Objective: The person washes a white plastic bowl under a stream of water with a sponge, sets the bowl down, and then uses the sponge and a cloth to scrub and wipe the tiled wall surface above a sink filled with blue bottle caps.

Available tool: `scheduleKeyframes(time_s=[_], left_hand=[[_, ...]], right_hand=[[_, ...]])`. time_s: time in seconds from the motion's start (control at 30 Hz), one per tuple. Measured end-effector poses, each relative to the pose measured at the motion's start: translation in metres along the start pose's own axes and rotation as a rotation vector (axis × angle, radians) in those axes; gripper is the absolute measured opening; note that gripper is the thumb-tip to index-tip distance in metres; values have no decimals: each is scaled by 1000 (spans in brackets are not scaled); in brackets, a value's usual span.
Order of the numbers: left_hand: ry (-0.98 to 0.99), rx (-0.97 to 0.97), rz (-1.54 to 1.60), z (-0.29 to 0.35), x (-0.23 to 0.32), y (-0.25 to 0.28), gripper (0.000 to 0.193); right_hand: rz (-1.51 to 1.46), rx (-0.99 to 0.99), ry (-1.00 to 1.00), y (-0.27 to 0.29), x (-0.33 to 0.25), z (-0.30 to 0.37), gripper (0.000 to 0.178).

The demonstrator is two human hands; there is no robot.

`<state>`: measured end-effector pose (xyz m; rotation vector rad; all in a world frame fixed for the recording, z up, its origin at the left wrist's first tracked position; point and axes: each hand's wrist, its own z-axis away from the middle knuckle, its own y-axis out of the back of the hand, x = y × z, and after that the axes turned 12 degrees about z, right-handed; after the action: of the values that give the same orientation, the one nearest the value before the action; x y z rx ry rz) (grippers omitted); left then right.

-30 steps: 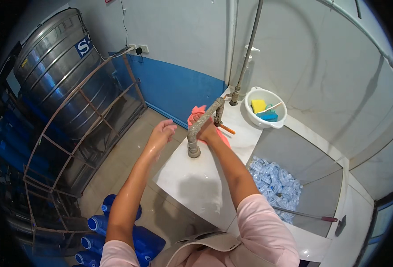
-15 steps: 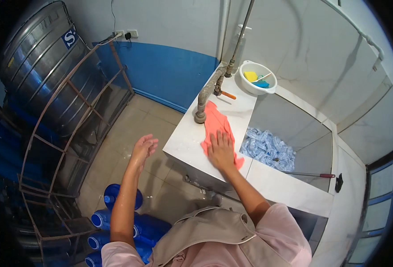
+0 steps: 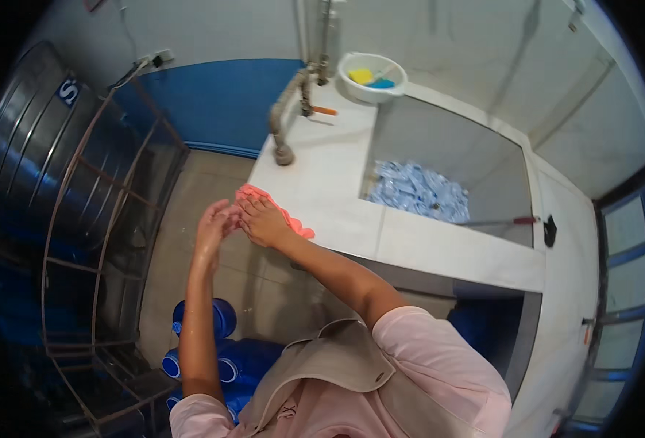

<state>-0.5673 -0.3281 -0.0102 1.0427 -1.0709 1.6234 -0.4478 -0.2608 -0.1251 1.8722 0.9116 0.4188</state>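
Note:
A coral-pink cloth [image 3: 300, 228] lies bunched at the near left corner of the white counter [image 3: 326, 157]. My right hand [image 3: 263, 221] is on top of it, fingers close together and gripping the cloth against the edge. Some of the cloth is hidden under that hand. Just left of the corner, my left hand [image 3: 215, 223] is raised off the counter, with its fingers loosely bent and apart. Nothing shows in it, and its fingertips come close to the right hand.
A pipe faucet [image 3: 284, 152] with an orange lever [image 3: 324, 111] rises from the counter. Behind stands a white basin [image 3: 350, 67] with sponges. Clear bluish plastic pieces [image 3: 417, 191] fill part of the sink. Blue water jugs [image 3: 257, 365] lie below; a metal frame [image 3: 98, 274] is at left.
My right hand has drawn the cloth left and nearer, from beside the faucet to the counter's corner, bunching it up. The head view has shifted, and my hands are now close together.

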Motion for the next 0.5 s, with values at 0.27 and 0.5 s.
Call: scheduleKeyframes(time_s=[0.27, 0.5], left_hand=[[-181, -103, -265, 1, -38, -94, 41], [-549, -206, -1538, 21, -145, -187, 58]], right_hand=[[80, 101, -144, 80, 58, 128, 39], [170, 63, -274, 165, 130, 255, 45]])
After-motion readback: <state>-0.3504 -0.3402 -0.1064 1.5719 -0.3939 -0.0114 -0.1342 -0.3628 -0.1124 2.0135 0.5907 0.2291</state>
